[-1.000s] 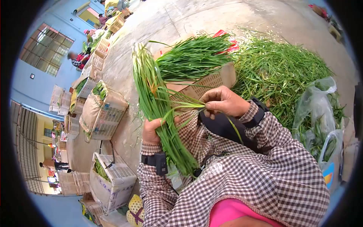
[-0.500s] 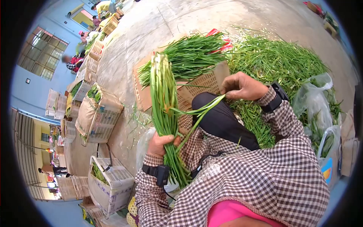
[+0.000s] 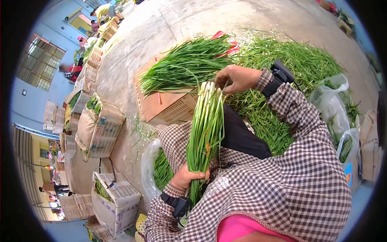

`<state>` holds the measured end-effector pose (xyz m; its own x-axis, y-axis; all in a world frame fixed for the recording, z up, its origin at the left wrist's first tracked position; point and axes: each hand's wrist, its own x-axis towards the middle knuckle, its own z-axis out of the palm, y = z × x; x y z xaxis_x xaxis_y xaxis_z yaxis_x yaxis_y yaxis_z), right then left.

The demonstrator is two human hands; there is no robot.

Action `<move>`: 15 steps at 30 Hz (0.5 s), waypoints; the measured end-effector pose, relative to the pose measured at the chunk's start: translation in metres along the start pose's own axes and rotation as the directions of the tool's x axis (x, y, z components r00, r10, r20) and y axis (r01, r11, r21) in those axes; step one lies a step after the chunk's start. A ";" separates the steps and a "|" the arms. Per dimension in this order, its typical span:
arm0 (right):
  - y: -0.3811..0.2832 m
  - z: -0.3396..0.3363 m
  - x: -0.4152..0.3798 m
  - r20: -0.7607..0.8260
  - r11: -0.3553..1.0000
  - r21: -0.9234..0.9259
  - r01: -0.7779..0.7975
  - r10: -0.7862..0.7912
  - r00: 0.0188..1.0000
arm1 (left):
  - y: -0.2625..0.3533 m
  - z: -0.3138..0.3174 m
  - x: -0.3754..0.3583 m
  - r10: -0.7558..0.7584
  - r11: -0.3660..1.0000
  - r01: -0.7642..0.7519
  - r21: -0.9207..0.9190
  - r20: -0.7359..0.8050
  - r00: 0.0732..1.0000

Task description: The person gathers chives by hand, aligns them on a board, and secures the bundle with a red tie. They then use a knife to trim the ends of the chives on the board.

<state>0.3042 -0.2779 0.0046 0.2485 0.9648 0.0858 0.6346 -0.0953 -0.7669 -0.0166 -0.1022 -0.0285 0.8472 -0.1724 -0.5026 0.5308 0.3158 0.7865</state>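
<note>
Slender green chive bundle (image 3: 206, 129), left hand (image 3: 190, 177) gripping, pale blunt ends

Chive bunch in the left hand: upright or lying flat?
Upright. The left hand grips the chive bunch near its lower end, pale cut ends pointing up, where the right hand touches them.

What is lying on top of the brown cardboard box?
A flat pile of green stalks lies across the cardboard box, with something red poking out behind. What the box holds inside is covered.
</note>
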 end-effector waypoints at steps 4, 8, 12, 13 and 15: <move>0.020 0.013 -0.006 -0.016 0.992 0.122 -0.038 0.040 0.999 | -0.006 0.001 0.001 0.063 0.997 -0.062 0.039 -0.015 0.998; 0.024 0.013 -0.018 -0.028 0.981 0.177 -0.076 0.082 0.996 | -0.011 0.001 -0.003 -0.060 0.993 0.057 -0.103 -0.027 0.998; 0.032 0.011 -0.032 -0.002 0.951 0.248 -0.183 0.189 0.982 | -0.018 -0.002 -0.001 -0.001 0.980 0.006 -0.198 0.024 1.000; 0.034 0.011 -0.037 0.012 0.927 0.286 -0.242 0.249 0.968 | -0.020 -0.003 -0.001 -0.005 0.980 0.010 -0.198 0.024 1.000; 0.052 0.014 -0.044 -0.012 0.919 0.322 -0.226 0.243 0.970 | -0.023 -0.007 -0.001 -0.007 0.979 0.014 -0.204 0.031 0.999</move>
<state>0.3160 -0.3220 -0.0485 0.4037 0.9099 -0.0952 0.2913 -0.2265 -0.9294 -0.0294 -0.1024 -0.0484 0.8435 -0.2034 -0.4971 0.5264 0.4968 0.6900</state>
